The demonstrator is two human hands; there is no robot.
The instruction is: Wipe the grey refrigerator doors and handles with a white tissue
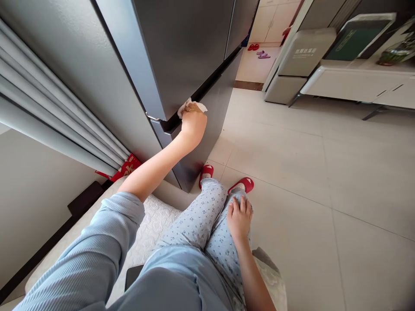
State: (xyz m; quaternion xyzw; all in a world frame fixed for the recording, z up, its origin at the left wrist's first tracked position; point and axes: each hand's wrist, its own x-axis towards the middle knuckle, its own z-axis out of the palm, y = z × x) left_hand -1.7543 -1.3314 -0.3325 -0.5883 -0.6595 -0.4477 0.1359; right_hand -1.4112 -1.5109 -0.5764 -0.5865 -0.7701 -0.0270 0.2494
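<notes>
My left hand [193, 123] is closed on a crumpled white tissue [200, 106], which sticks out on both sides of the fingers. It is at the dark recessed gap [207, 84] between the upper and lower doors of a grey refrigerator [188, 47], near the doors' left end. How much of the tissue lies inside the gap is hidden by the hand. My right hand [240, 217] rests flat on the knee of my patterned trousers [210, 203], fingers spread and holding nothing.
I sit on a quilted pale seat [158, 220], a dark phone-like object [132, 276] beside me. Red slippers [242, 185] are on my feet on the tiled floor [292, 181]. Grey curtains [55, 95] and a red box [127, 166] are left; a bin [293, 65] and white cabinet [353, 84] stand right.
</notes>
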